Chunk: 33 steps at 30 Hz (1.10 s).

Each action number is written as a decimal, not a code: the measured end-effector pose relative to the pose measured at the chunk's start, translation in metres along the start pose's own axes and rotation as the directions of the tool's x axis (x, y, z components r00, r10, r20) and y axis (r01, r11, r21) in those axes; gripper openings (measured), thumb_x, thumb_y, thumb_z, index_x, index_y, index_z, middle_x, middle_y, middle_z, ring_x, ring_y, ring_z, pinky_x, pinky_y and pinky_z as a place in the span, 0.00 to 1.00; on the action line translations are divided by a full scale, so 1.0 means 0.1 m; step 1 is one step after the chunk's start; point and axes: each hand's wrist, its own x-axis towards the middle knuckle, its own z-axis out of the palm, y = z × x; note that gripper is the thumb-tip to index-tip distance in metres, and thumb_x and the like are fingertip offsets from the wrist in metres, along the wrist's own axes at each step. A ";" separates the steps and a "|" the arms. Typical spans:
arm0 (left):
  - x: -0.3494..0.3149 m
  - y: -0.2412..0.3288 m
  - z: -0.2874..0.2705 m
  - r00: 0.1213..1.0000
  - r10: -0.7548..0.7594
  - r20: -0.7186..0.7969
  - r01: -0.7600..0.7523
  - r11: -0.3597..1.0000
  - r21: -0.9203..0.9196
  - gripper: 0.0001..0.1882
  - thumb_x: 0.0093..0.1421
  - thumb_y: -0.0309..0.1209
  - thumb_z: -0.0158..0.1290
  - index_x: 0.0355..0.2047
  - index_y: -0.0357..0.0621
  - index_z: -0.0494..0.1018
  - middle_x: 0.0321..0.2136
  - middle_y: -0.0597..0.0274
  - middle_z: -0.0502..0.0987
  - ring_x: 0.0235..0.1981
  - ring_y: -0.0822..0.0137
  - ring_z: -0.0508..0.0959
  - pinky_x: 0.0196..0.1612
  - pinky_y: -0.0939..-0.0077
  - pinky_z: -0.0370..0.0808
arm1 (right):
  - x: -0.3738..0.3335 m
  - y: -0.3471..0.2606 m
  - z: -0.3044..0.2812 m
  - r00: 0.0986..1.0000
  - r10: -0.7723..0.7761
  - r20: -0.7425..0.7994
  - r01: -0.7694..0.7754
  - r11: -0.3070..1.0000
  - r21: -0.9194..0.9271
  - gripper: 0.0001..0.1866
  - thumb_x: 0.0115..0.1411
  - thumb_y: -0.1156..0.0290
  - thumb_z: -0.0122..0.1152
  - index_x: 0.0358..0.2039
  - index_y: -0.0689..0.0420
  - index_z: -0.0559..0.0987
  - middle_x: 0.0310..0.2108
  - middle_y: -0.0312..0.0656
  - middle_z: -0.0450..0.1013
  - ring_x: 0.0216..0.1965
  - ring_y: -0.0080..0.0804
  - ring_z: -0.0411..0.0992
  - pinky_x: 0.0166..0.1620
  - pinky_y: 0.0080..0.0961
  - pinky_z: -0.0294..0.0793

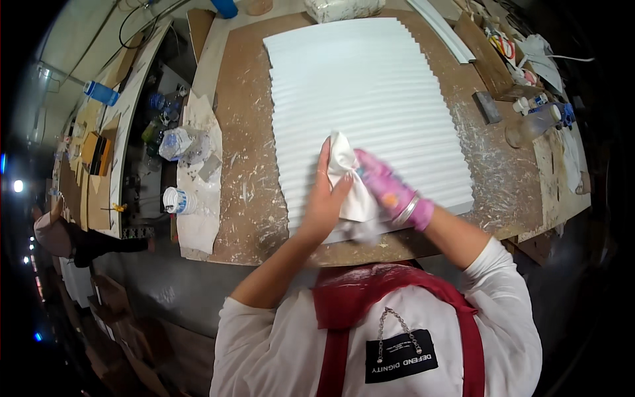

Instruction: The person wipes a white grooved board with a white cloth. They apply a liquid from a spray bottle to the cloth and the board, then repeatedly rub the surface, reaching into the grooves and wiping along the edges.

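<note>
- Gripped a white cloth (357, 202) with both hands, over the lower middle of the white ridged panel (360, 86).
- Bunched the cloth at its upper part; let its lower end hang toward the panel's near edge, blurred there.
- Closed the bare fingers of the left hand (321, 202) on the cloth's left side, with the thumb across its front, above the panel.
- Closed the fingers of the right hand (389, 188), in a pink patterned glove (418, 215), on the cloth's right side; could not tell the bend of each finger through the blur.
- Had the panel flat on a brown, pale-flecked surface (245, 145), with ridges from side to side and jagged left and right edges.
- Saw a grey block (487, 107) right of the panel, and a clear container (542, 122) farther right.
- Saw long white strips (440, 30) near the panel's far right corner, and a wooden box (477, 56) beyond them.
- Saw a white bundle (344, 8) just beyond the panel's far edge.
- Saw a white tub (178, 200) and clear plastic items (177, 142) left of the panel.
- Saw another person (56, 235) well apart from the panel, far left.
</note>
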 end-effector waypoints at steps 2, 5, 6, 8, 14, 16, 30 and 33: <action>0.09 0.02 -0.09 0.997 -0.070 -0.046 0.064 0.992 -0.111 0.28 0.63 0.26 0.45 0.63 0.38 0.53 0.58 0.49 0.62 0.55 0.63 0.66 0.57 0.72 0.64 | -0.12 -0.54 0.09 0.973 0.000 0.230 0.022 0.995 -0.093 0.36 0.61 0.52 0.51 0.63 0.59 0.55 0.59 0.47 0.59 0.57 0.33 0.60 0.59 0.29 0.61; 0.45 0.16 -0.30 0.939 0.071 -0.335 -0.044 0.995 0.088 0.23 0.64 0.26 0.44 0.60 0.38 0.59 0.48 0.54 0.72 0.45 0.68 0.75 0.47 0.78 0.73 | -0.05 -0.70 -0.44 0.976 -0.084 0.201 0.179 0.837 -0.518 0.45 0.57 0.36 0.43 0.62 0.60 0.57 0.61 0.53 0.56 0.59 0.42 0.60 0.59 0.35 0.63; 0.65 0.23 -0.44 0.893 0.258 -0.369 -0.268 0.963 0.024 0.23 0.63 0.26 0.45 0.59 0.37 0.60 0.45 0.54 0.74 0.45 0.68 0.75 0.46 0.77 0.74 | 0.05 -0.65 -0.75 0.959 -0.229 0.170 0.278 0.626 -0.729 0.40 0.59 0.41 0.44 0.62 0.60 0.58 0.61 0.53 0.56 0.59 0.43 0.60 0.59 0.36 0.63; 0.95 0.58 -0.53 0.810 0.469 -0.353 -0.397 0.881 0.258 0.18 0.63 0.23 0.41 0.54 0.37 0.64 0.44 0.57 0.73 0.42 0.69 0.75 0.44 0.76 0.74 | 0.22 -0.77 -1.09 0.958 -0.279 -0.064 0.127 0.617 -0.777 0.29 0.62 0.59 0.50 0.61 0.56 0.60 0.60 0.49 0.58 0.60 0.41 0.59 0.60 0.36 0.62; 2.27 -0.03 0.35 0.701 0.592 0.397 -0.553 0.100 0.827 0.21 0.55 0.30 0.48 0.51 0.50 0.68 0.54 0.58 0.67 0.56 0.56 0.66 0.54 0.60 0.67 | 1.00 -0.28 -1.53 0.862 -0.488 0.138 0.118 -0.070 -0.990 0.30 0.58 0.58 0.53 0.59 0.56 0.63 0.60 0.52 0.57 0.62 0.51 0.53 0.63 0.46 0.48; 2.33 -0.56 0.65 0.905 0.254 0.342 -0.386 0.152 0.910 0.25 0.61 0.44 0.44 0.58 0.57 0.62 0.60 0.62 0.60 0.61 0.57 0.59 0.59 0.48 0.57 | 1.00 -0.32 -1.52 0.916 -0.395 0.069 0.036 -0.091 -0.995 0.31 0.57 0.56 0.53 0.58 0.56 0.63 0.60 0.52 0.57 0.62 0.50 0.52 0.63 0.48 0.46; 1.42 -0.31 -2.12 0.844 0.419 -0.335 0.194 0.343 0.919 0.17 0.64 0.35 0.40 0.39 0.31 0.71 0.38 0.40 0.74 0.37 0.47 0.74 0.39 0.56 0.71 | 1.14 -0.12 -1.51 0.904 -0.412 0.115 0.044 -0.179 -0.983 0.27 0.62 0.54 0.46 0.59 0.51 0.64 0.60 0.47 0.59 0.62 0.46 0.54 0.63 0.45 0.48; 1.24 0.00 -1.13 0.802 0.582 -0.133 -0.184 0.454 0.872 0.18 0.64 0.35 0.40 0.44 0.33 0.70 0.43 0.45 0.74 0.42 0.48 0.74 0.42 0.60 0.71 | 1.05 -0.13 -1.65 0.891 -0.426 0.159 0.049 -0.257 -0.965 0.27 0.62 0.54 0.46 0.59 0.51 0.64 0.60 0.47 0.59 0.62 0.46 0.54 0.63 0.45 0.48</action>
